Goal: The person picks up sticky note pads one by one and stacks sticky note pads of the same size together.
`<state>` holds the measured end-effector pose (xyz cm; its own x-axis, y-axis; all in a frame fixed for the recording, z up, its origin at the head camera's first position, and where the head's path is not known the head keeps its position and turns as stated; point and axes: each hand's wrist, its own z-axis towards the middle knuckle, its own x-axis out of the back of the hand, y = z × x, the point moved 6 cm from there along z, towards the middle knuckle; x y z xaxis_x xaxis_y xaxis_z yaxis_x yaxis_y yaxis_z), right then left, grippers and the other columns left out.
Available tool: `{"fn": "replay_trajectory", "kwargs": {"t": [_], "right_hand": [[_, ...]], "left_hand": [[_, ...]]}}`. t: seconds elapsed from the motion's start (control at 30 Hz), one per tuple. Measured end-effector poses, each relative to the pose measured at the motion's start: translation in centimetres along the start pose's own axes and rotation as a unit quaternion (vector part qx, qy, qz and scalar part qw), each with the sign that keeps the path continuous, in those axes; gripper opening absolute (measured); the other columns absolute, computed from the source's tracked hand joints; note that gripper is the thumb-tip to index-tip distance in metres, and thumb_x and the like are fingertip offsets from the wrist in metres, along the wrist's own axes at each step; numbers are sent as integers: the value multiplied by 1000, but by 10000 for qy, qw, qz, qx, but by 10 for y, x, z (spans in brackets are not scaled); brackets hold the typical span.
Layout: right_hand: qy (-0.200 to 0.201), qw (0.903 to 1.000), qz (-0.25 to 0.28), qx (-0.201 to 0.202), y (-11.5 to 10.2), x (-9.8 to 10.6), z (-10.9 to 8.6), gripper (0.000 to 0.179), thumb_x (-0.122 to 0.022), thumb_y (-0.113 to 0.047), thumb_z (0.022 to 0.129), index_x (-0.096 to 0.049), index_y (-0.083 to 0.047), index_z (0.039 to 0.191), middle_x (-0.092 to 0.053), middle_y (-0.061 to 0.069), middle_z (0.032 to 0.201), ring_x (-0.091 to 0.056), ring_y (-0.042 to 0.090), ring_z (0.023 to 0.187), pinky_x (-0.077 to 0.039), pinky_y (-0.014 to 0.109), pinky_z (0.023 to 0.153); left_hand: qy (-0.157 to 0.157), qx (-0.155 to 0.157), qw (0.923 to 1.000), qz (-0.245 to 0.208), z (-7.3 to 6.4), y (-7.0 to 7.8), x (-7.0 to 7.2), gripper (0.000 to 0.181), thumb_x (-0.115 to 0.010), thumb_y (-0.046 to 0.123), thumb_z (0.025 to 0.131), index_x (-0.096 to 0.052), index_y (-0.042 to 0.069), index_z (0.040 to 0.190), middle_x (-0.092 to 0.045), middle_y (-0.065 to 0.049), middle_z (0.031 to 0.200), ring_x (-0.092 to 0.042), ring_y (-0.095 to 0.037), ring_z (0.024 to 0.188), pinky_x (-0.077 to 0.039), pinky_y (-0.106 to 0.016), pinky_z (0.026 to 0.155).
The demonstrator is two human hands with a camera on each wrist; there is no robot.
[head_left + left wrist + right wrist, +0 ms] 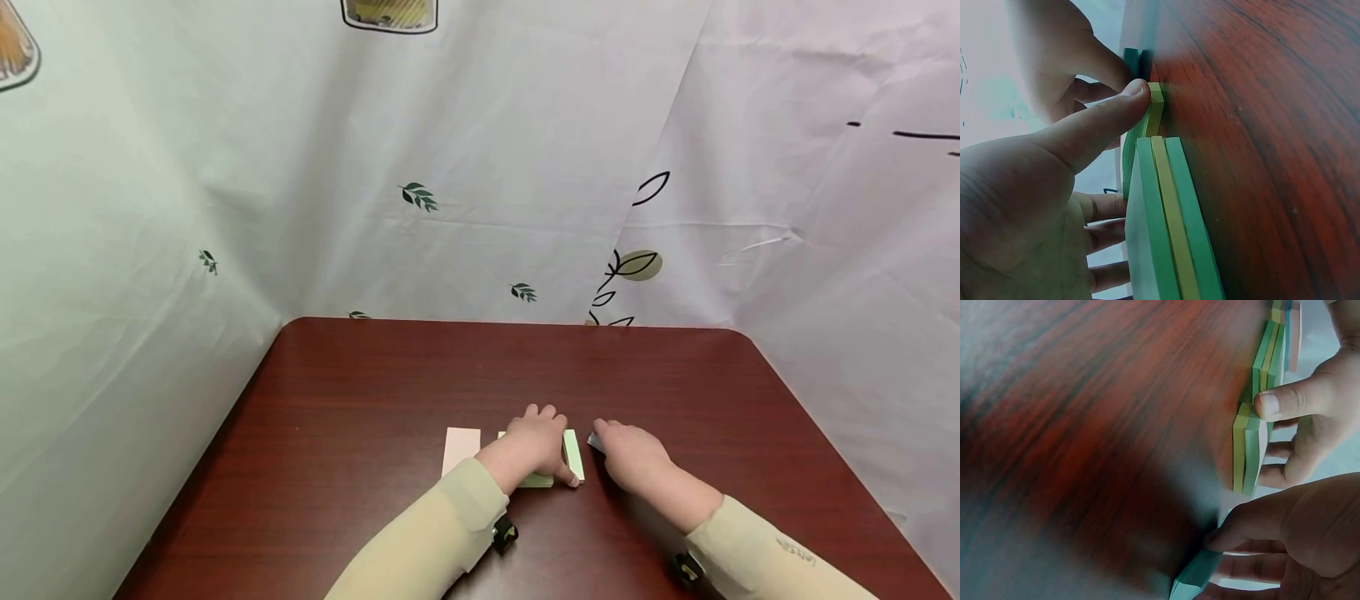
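My left hand (531,446) reaches over the stacks of sticky note pads, its thumb at the near end and fingers at the far end of a narrow green-and-yellow stack (573,456). Beneath that hand lies a wider stack of green and yellow pads (1175,225), partly hidden in the head view. To its right, my right hand (636,457) pinches a small blue-green sticky note pad (1196,572) between thumb and fingers, low over the table. A gap separates this pad from the narrow stack.
Left of the green stacks is a pink-topped stack (461,448), partly behind the left forearm. Everything lies on a dark red-brown wooden table (360,383). White printed cloth (480,150) hangs behind the table and along its sides.
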<state>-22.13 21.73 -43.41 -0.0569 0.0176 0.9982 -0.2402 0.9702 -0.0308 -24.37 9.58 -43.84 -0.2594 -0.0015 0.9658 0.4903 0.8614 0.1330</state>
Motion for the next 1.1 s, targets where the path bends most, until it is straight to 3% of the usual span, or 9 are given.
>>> {"fn": "replay_trajectory", "kwargs": {"t": [0.4,0.7,1.1], "right_hand": [[21,9999,-132,-15,5,0,3,20,-67,0,77,-60,-3,95,-62,10,83,-62,26,69,-50,42,60],[227,9997,-29,52,10,3,3,16,-68,-2,76,-57,-7,85,-56,6,76,-57,23,63,-48,42,57],[191,9997,156,84,16,8,0,20,-71,-6,75,-56,-8,87,-50,2,75,-47,18,62,-43,39,57]], "left_hand": [[-10,12,10000,52,0,0,0,85,-81,69,65,-57,19,129,-52,2,123,-47,-21,112,-48,-38,85],[19,10,10000,13,0,0,1,84,-81,69,65,-57,19,128,-52,2,120,-47,-21,108,-48,-39,84],[-3,40,10000,11,4,-2,-5,83,-80,69,66,-57,19,127,-51,3,120,-46,-21,108,-48,-38,85]]}}
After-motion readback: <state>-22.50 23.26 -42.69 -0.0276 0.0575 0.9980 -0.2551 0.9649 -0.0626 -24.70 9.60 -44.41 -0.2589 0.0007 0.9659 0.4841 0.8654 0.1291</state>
